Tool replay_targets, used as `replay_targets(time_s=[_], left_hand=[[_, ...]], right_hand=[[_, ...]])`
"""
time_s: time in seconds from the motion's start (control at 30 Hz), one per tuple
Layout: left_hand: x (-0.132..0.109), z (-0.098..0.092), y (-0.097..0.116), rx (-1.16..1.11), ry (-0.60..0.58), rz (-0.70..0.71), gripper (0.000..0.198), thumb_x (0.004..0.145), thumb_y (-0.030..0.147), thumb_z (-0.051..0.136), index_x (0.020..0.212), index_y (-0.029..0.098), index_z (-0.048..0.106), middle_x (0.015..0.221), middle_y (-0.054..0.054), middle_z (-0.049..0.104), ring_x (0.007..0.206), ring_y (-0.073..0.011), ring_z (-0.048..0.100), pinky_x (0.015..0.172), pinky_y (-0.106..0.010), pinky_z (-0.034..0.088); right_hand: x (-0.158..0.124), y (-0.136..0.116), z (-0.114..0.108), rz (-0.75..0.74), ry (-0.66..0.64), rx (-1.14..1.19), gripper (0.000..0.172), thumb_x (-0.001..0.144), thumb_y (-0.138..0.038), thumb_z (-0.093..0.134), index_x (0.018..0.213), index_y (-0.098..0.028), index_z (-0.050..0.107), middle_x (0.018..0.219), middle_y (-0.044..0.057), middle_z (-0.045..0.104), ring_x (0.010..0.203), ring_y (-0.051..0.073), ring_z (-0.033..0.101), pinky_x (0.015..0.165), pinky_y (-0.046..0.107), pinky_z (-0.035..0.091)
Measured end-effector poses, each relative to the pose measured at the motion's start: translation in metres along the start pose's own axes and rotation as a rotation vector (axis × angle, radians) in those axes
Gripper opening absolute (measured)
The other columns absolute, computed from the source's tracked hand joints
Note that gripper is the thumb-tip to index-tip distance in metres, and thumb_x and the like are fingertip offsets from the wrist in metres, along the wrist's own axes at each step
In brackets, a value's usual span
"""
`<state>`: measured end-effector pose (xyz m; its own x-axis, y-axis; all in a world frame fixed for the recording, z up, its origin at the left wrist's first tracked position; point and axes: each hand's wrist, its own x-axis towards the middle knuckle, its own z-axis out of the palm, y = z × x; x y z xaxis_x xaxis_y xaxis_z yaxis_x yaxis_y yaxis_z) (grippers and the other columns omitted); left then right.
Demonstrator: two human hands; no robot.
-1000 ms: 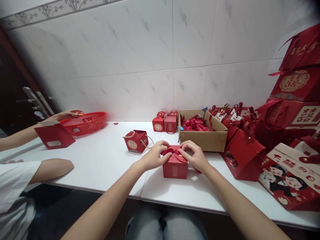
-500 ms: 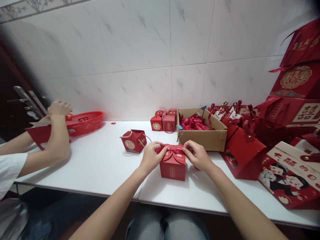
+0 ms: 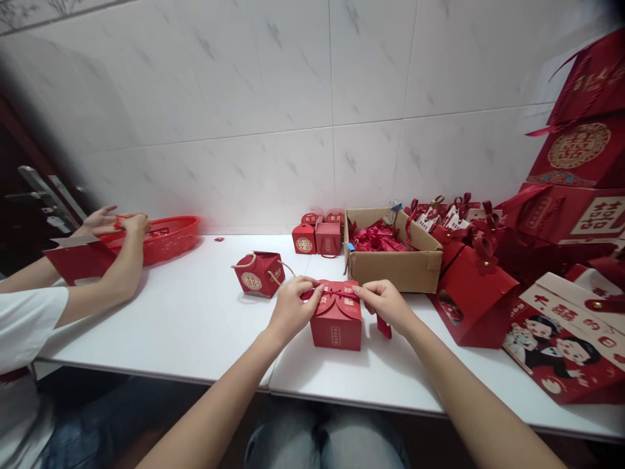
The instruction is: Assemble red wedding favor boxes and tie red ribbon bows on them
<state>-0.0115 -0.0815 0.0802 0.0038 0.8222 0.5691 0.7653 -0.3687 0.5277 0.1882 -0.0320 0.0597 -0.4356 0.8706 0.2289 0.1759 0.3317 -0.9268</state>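
In front of me on the white table stands a small red gift box (image 3: 336,330), its scalloped flaps folded shut on top. A dark red ribbon (image 3: 336,293) runs across the flaps, with a knot at the middle. My left hand (image 3: 295,301) pinches the ribbon at the box's left side. On the other side my right hand (image 3: 385,303) pinches the ribbon's right part, and a loose ribbon end hangs below that hand. Left of the box sits another red box with rope handles (image 3: 258,274), apart from my hands.
Behind stand a cardboard box (image 3: 393,270) of red ribbons and several small red boxes (image 3: 329,238). Red gift bags (image 3: 476,303) and stacked boxes (image 3: 576,153) crowd the right. At the left a co-worker's hands (image 3: 134,223) work over a red plastic basket (image 3: 183,238).
The ribbon across the box looks thinner and tighter at the knot, and a ribbon end now shows below my right hand. The co-worker's hands have moved apart over the basket.
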Motion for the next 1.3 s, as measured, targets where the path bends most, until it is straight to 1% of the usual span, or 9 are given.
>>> replay_targets(time_s=[0.27,0.47,0.57,0.7,0.83,0.97,1.07,1.17,1.3], left_hand=[[0.003,-0.007,-0.002,0.049,-0.047,0.059,0.031,0.084,0.025,0.051,0.054,0.018,0.055,0.077,-0.005,0.065,0.069,-0.0147,0.06,0.066,-0.026,0.046],[-0.003,0.0,-0.001,0.085,-0.007,0.046,0.027,0.083,0.023,0.051,0.057,0.018,0.055,0.08,-0.006,0.065,0.074,-0.0166,0.061,0.069,-0.028,0.046],[-0.003,0.001,0.002,0.077,-0.018,0.031,0.027,0.083,0.022,0.051,0.056,0.017,0.054,0.08,-0.006,0.064,0.072,-0.0164,0.06,0.069,-0.029,0.046],[-0.004,0.002,0.007,0.088,-0.041,0.062,0.026,0.083,0.02,0.049,0.058,0.018,0.055,0.079,-0.006,0.064,0.071,-0.0163,0.06,0.067,-0.028,0.047],[-0.006,0.004,0.01,0.124,-0.038,0.085,0.026,0.082,0.019,0.048,0.058,0.018,0.056,0.076,-0.006,0.063,0.07,-0.0163,0.06,0.067,-0.028,0.047],[-0.006,0.002,0.012,0.148,-0.055,0.067,0.026,0.082,0.018,0.048,0.057,0.018,0.055,0.076,-0.006,0.062,0.069,-0.0163,0.059,0.065,-0.028,0.046],[-0.007,-0.003,0.013,0.159,-0.086,0.047,0.025,0.082,0.017,0.047,0.058,0.017,0.056,0.075,-0.006,0.061,0.068,-0.0166,0.059,0.064,-0.029,0.046],[-0.011,-0.007,0.017,0.174,-0.107,0.045,0.025,0.082,0.016,0.047,0.058,0.017,0.055,0.074,-0.006,0.061,0.068,-0.0167,0.059,0.065,-0.029,0.045],[-0.019,-0.008,0.024,0.206,-0.12,0.053,0.025,0.081,0.014,0.047,0.057,0.018,0.054,0.072,-0.005,0.059,0.066,-0.0161,0.057,0.064,-0.028,0.045]], right_hand=[[-0.001,-0.002,-0.011,-0.02,-0.048,-0.04,0.051,0.077,-0.059,0.052,0.048,-0.019,0.04,0.047,-0.003,0.038,0.045,0.009,0.033,0.048,0.025,0.026],[0.0,0.004,-0.016,0.176,-0.283,0.037,0.061,0.08,-0.07,0.038,0.055,-0.016,0.053,0.048,-0.001,0.049,0.046,0.011,0.045,0.052,0.025,0.035],[0.002,0.004,-0.016,0.222,-0.305,0.172,0.067,0.081,-0.073,0.029,0.054,-0.016,0.052,0.051,0.001,0.051,0.05,0.012,0.049,0.056,0.026,0.038],[-0.001,-0.002,-0.015,0.123,-0.238,0.171,0.056,0.077,-0.068,0.048,0.054,-0.017,0.047,0.054,-0.002,0.048,0.052,0.01,0.043,0.057,0.025,0.037],[-0.006,-0.005,-0.019,0.175,-0.332,0.133,0.057,0.077,-0.069,0.045,0.054,-0.018,0.044,0.049,-0.005,0.037,0.048,0.009,0.033,0.053,0.025,0.031],[-0.01,-0.003,-0.028,0.181,-0.364,0.058,0.054,0.073,-0.063,0.056,0.051,-0.018,0.039,0.052,-0.007,0.027,0.052,0.008,0.021,0.052,0.024,0.023],[-0.016,-0.007,-0.032,0.144,-0.292,0.048,0.048,0.074,-0.057,0.06,0.052,-0.017,0.043,0.054,-0.006,0.032,0.053,0.008,0.027,0.053,0.024,0.024],[-0.027,-0.015,-0.031,0.126,-0.244,0.087,0.042,0.078,-0.056,0.056,0.066,-0.017,0.051,0.062,-0.003,0.045,0.058,0.01,0.039,0.055,0.023,0.03],[-0.041,-0.024,-0.025,0.202,-0.402,0.035,0.041,0.078,-0.058,0.057,0.073,-0.017,0.053,0.066,-0.001,0.052,0.058,0.011,0.046,0.054,0.022,0.034]])
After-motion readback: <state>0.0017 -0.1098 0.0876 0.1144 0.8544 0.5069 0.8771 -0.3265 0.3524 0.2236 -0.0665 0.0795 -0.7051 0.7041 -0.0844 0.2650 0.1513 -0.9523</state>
